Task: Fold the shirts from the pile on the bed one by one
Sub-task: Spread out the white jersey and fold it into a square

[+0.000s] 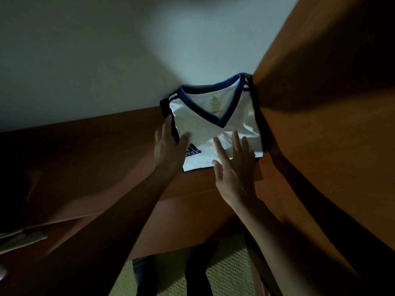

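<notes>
A folded white shirt (205,124) with a dark blue V-neck collar and a dark logo lies on a brown wooden shelf (106,150), pushed into the corner by the wall. My left hand (168,148) rests at the shirt's left edge, fingers straight, thumb lying on the white fabric. My right hand (234,167) lies flat with spread fingers on the shirt's lower right part. Neither hand grips the cloth. The shirt pile and the bed are out of view.
A tall brown wooden panel (320,103) rises at the right, right against the shirt. A pale wall (85,50) stands behind. Below the shelf's front edge I see greenish floor (224,274) and my legs. Pale objects (19,240) lie at the dark far left.
</notes>
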A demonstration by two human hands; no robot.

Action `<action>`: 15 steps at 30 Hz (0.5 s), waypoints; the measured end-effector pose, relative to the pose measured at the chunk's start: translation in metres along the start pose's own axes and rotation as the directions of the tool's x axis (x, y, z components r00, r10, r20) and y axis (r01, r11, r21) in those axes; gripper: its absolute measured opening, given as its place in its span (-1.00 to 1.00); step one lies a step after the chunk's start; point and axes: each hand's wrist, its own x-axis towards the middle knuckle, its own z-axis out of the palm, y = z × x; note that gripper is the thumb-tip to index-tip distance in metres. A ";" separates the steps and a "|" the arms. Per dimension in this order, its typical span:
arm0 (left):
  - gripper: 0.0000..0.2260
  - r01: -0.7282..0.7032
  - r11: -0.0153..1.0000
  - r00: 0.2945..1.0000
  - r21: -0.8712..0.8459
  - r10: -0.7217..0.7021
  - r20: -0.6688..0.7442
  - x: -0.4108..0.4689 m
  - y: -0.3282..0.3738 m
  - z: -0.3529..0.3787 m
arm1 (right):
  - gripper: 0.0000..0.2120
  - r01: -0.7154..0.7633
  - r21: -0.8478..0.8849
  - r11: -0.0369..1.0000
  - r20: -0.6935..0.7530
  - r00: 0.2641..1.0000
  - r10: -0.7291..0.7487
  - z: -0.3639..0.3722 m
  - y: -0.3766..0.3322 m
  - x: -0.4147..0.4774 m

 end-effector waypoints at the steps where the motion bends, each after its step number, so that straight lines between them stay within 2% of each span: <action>1: -0.38 -0.026 0.999 0.999 -0.024 0.027 0.045 0.008 0.005 0.000 | -0.36 -0.015 -0.002 1.000 0.011 1.000 0.015 0.000 0.002 -0.003; 3: -0.38 -0.052 0.998 0.992 -0.046 0.057 0.113 0.024 0.010 0.002 | -0.33 -0.010 -0.007 1.000 0.050 0.999 0.010 0.005 0.005 -0.008; 6: -0.38 -0.001 0.992 0.985 -0.124 0.023 0.174 0.041 0.017 0.004 | -0.30 0.014 -0.023 1.000 0.099 0.995 -0.012 0.012 0.010 -0.008; 11: -0.50 -0.004 0.992 0.991 -0.123 0.020 0.132 0.032 0.012 -0.009 | -0.30 0.013 0.010 1.000 0.125 0.992 -0.015 0.005 0.008 -0.008; 15: -0.53 -0.013 0.999 0.996 -0.051 0.017 0.082 0.015 0.009 -0.025 | -0.31 -0.031 0.029 0.999 0.140 0.990 0.027 -0.012 0.002 -0.021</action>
